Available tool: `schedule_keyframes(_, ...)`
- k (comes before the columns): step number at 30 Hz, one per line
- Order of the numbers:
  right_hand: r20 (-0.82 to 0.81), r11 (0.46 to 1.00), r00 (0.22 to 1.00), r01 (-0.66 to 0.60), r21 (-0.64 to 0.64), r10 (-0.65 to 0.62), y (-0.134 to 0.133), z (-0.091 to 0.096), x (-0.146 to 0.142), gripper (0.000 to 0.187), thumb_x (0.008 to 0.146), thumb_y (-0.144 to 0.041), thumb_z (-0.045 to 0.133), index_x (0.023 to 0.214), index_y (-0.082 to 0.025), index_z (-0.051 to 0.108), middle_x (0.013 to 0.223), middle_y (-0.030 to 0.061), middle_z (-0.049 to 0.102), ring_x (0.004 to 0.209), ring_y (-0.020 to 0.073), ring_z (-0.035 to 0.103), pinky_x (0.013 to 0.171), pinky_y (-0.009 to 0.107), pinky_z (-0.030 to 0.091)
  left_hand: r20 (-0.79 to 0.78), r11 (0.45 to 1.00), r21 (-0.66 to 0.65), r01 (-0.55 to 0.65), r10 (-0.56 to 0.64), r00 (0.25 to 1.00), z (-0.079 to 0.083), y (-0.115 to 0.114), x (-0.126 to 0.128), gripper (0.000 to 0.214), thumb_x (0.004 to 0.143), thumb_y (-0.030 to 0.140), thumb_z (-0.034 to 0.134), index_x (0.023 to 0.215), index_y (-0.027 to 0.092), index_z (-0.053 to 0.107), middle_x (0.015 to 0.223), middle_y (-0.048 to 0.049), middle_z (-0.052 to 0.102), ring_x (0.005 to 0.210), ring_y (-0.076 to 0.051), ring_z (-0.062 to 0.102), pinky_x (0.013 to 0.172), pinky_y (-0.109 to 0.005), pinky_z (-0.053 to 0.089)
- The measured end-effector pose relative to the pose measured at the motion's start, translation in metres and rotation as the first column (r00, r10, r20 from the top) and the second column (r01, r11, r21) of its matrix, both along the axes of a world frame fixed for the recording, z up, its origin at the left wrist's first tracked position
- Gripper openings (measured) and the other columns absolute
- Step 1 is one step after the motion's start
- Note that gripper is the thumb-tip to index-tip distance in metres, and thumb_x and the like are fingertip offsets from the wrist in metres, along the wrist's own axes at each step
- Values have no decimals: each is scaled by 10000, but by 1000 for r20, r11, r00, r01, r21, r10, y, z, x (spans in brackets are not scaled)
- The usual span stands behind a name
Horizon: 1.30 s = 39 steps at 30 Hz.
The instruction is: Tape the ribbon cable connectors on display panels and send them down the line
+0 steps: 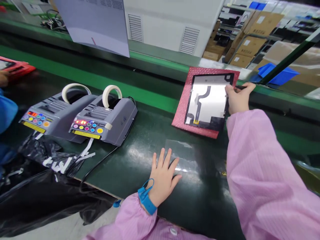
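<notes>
My left hand (163, 178) lies flat on the dark green bench with its fingers spread, a blue wrist strap (147, 199) round the wrist. Its fingertips are at the near edge of a clear plastic film (186, 156). Farther off to the right, my right hand (238, 98) grips the right edge of a tablet display panel (212, 100), thumb on its upper face and the other fingers partly hidden. The panel shows a silvery back, black borders and a dark flex cable (199, 108). It lies over a pink-red bubble-wrap bag (180, 113).
Two grey tape dispensers (110, 116) with white tape rolls stand to the left. A black cable (98, 165) runs over the bench edge near a black plastic bag (62, 196) with tape scraps. Another person's blue sleeve (7, 110) is at far left. Cardboard boxes (252, 46) stand behind.
</notes>
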State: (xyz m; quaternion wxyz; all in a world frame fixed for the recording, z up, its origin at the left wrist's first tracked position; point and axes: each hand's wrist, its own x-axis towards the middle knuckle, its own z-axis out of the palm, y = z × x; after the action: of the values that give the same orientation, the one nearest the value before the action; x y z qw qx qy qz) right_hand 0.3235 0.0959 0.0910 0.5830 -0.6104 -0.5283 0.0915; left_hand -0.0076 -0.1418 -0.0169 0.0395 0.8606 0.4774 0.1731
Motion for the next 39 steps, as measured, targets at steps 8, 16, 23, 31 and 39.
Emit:
schedule_keyframes(8,31,998,999,46,-44,-44,-29,-8,25,477,776,-509,745,924,-322,333,1064,78,709,1024,289,657,984,516,464,-27,999,44,-8,9,1000,-6,1,-1,520,945,559,525,1371,269,599,1565,-133,445,1450,-410,368,1128,-619,321)
schedule_keyframes(16,-100,957,995,-13,-288,-17,-133,-55,51,517,813,-764,587,822,-265,453,722,66,708,730,246,686,720,388,508,-10,1000,27,-1,1,1000,-2,2,0,485,947,526,532,1338,252,619,1552,-152,460,1436,-431,391,1114,-652,343)
schedule_keyframes(23,-283,942,958,-47,-334,-52,-221,-72,76,519,858,-724,551,1009,-233,622,667,-3,574,478,139,505,457,288,416,-8,999,11,53,-53,999,-1,1,10,425,953,279,535,1361,167,579,1595,-222,354,1490,-415,298,1132,-580,375)
schedule_keyframes(31,-302,902,953,-96,-420,-39,-277,-89,35,392,794,-585,747,823,-220,608,647,13,644,447,120,489,395,248,379,-82,864,-34,502,-503,860,-3,-23,65,499,999,383,474,1482,258,453,1633,-60,343,1499,-321,299,1213,-536,205)
schedule_keyframes(39,-73,815,978,-204,-542,196,-292,-81,12,341,897,-535,654,757,-233,581,679,17,672,582,164,610,604,291,494,-89,868,-24,496,-496,864,-2,-20,68,491,1014,445,444,1469,263,473,1621,-51,367,1492,-320,303,1206,-532,197)
